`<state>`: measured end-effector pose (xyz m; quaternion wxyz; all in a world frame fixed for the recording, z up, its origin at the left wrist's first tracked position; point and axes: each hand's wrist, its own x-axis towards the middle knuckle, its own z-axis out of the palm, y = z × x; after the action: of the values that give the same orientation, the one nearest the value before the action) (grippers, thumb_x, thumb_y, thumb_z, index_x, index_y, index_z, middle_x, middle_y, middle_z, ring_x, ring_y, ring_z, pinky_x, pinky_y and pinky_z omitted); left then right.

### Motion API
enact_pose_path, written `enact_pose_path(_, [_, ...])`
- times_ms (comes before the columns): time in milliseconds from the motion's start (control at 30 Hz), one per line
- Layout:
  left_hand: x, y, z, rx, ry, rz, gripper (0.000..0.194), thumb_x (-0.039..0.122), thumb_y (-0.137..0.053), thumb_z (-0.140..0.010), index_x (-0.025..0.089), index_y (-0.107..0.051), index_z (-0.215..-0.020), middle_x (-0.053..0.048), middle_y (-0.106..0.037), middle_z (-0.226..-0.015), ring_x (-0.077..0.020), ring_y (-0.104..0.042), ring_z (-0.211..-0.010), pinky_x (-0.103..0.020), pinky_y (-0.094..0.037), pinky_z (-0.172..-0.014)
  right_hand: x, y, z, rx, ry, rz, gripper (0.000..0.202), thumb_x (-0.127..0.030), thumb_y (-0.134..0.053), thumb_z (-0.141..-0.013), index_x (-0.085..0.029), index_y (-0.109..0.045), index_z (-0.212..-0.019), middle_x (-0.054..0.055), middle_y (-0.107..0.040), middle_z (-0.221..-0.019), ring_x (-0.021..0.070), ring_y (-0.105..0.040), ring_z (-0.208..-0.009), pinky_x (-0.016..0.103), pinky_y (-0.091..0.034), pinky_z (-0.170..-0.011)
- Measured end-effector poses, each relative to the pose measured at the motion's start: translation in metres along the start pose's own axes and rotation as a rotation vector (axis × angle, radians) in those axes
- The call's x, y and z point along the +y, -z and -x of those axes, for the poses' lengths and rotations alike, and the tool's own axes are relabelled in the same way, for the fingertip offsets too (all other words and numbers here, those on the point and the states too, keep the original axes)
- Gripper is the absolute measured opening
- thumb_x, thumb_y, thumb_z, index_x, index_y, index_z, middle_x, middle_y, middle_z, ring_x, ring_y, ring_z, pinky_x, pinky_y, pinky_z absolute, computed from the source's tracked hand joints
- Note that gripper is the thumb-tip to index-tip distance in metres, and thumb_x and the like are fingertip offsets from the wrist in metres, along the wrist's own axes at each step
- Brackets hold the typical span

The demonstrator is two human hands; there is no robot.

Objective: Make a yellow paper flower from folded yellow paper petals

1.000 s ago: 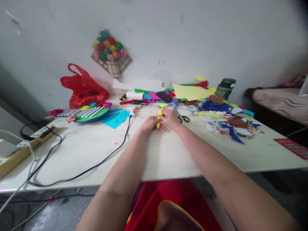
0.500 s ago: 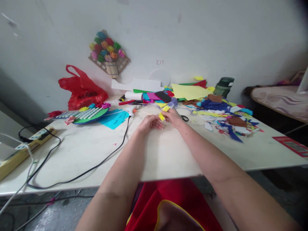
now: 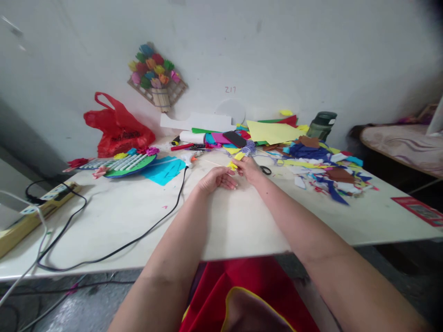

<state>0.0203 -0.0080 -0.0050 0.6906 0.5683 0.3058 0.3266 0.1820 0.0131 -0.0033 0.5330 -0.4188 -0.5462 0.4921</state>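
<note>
Over the middle of the table, both hands meet at a small crumpled yellow paper strip (image 3: 238, 157). My right hand (image 3: 249, 169) pinches it from the right, fingers closed. My left hand (image 3: 218, 179) has its thumb and forefinger closed on the strip's lower left end, the other fingers loosely curled. A thin pale stick (image 3: 212, 163) shows just behind my left hand; whether it reaches the paper I cannot tell. Black-handled scissors (image 3: 265, 170) lie right of my right hand, partly hidden. Behind the hands is a ball of purple yarn (image 3: 248, 147).
A glue gun (image 3: 188, 160) with a black cord lies left of the hands, near blue paper (image 3: 165, 171). A heap of paper scraps (image 3: 332, 173) spreads at right, below a green bottle (image 3: 322, 125). A red bag (image 3: 119, 131) and a power strip (image 3: 38, 216) are at left.
The yellow strip's lower end has turned and is now more covered by my left fingers. My left hand has shifted slightly right; my right hand stays nearly in place.
</note>
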Motion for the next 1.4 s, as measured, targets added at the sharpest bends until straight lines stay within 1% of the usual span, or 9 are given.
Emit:
enact_pose_path(167, [-0.001, 0.001, -0.001, 0.003, 0.019, 0.017, 0.036, 0.046, -0.057, -0.070, 0.013, -0.057, -0.084, -0.014, -0.071, -0.069, -0.0220, -0.068, -0.060, -0.033, -0.053, -0.065, 0.000, -0.001, 0.000, 0.021, 0.004, 0.024, 0.031, -0.042, -0.068, -0.065, -0.018, -0.048, -0.060, -0.007, -0.040, -0.044, 0.0048, -0.031, -0.037, 0.022, -0.020, -0.038])
enact_pose_path(333, [-0.001, 0.001, -0.001, 0.031, -0.005, 0.008, 0.036, 0.047, -0.058, -0.070, 0.013, -0.057, -0.081, -0.014, -0.071, -0.069, -0.0220, -0.068, -0.060, -0.033, -0.053, -0.063, 0.000, -0.001, 0.000, 0.032, -0.004, 0.025, 0.031, -0.041, -0.068, -0.065, -0.018, -0.048, -0.060, -0.007, -0.040, -0.044, 0.0045, -0.030, -0.036, 0.021, -0.019, -0.037])
enact_pose_path(500, [0.005, -0.005, 0.003, 0.087, -0.096, -0.072, 0.040, 0.052, -0.062, -0.070, 0.014, -0.052, -0.078, -0.011, -0.069, -0.068, -0.0198, -0.067, -0.060, -0.031, -0.052, -0.061, -0.002, -0.002, -0.002, 0.123, 0.006, 0.029, 0.027, -0.038, -0.066, -0.067, -0.018, -0.050, -0.062, -0.008, -0.040, -0.043, 0.0043, -0.030, -0.035, 0.021, -0.020, -0.035])
enact_pose_path(567, [0.007, -0.010, 0.003, 0.166, -0.143, -0.163, 0.039, 0.048, -0.067, -0.068, 0.015, -0.050, -0.080, -0.008, -0.068, -0.068, -0.0165, -0.065, -0.060, -0.028, -0.051, -0.061, -0.004, -0.004, -0.004, 0.191, 0.003, 0.018, 0.026, -0.037, -0.066, -0.067, -0.018, -0.050, -0.062, -0.008, -0.040, -0.043, 0.0041, -0.030, -0.034, 0.020, -0.021, -0.034])
enact_pose_path(700, [0.005, -0.016, -0.005, 0.414, -0.269, -0.293, 0.045, 0.040, -0.074, -0.062, 0.017, -0.049, -0.091, 0.001, -0.062, -0.064, -0.0115, -0.059, -0.057, -0.025, -0.047, -0.060, -0.006, -0.006, -0.006, 0.291, -0.009, -0.008, 0.025, -0.034, -0.066, -0.068, -0.018, -0.048, -0.061, -0.008, -0.041, -0.042, 0.0034, -0.030, -0.033, 0.019, -0.022, -0.034])
enact_pose_path(800, [0.000, -0.014, -0.013, 0.497, -0.391, -0.343, 0.049, 0.036, -0.073, -0.063, 0.017, -0.051, -0.103, 0.002, -0.061, -0.069, -0.0106, -0.058, -0.062, -0.024, -0.046, -0.063, -0.008, -0.008, -0.005, 0.299, -0.027, -0.031, 0.023, -0.032, -0.065, -0.069, -0.018, -0.048, -0.062, -0.008, -0.041, -0.041, 0.0032, -0.029, -0.032, 0.019, -0.021, -0.032])
enact_pose_path(1000, [-0.003, -0.012, -0.017, 0.537, -0.497, -0.374, 0.047, 0.032, -0.068, -0.066, 0.014, -0.055, -0.107, 0.001, -0.060, -0.073, -0.0105, -0.056, -0.068, -0.025, -0.046, -0.070, -0.012, -0.015, 0.000, 0.294, -0.055, -0.055, 0.017, -0.027, -0.063, -0.071, -0.017, -0.051, -0.063, -0.008, -0.042, -0.040, 0.0032, -0.029, -0.031, 0.018, -0.019, -0.031])
enact_pose_path(1200, [-0.001, -0.016, -0.017, 0.586, -0.488, -0.332, 0.040, 0.027, -0.067, -0.064, 0.014, -0.058, -0.101, 0.001, -0.059, -0.071, -0.0108, -0.056, -0.068, -0.025, -0.047, -0.070, -0.009, -0.017, -0.001, 0.286, -0.046, -0.020, 0.017, -0.029, -0.063, -0.070, -0.018, -0.052, -0.065, -0.008, -0.042, -0.041, 0.0036, -0.029, -0.032, 0.019, -0.020, -0.031])
enact_pose_path(1400, [0.001, -0.018, -0.015, 0.584, -0.490, -0.322, 0.034, 0.023, -0.066, -0.064, 0.015, -0.059, -0.097, -0.001, -0.063, -0.079, -0.0119, -0.059, -0.074, -0.023, -0.048, -0.071, -0.005, -0.018, -0.002, 0.278, -0.034, 0.041, 0.023, -0.034, -0.064, -0.070, -0.019, -0.049, -0.062, -0.007, -0.042, -0.043, 0.0033, -0.030, -0.032, 0.019, -0.021, -0.031])
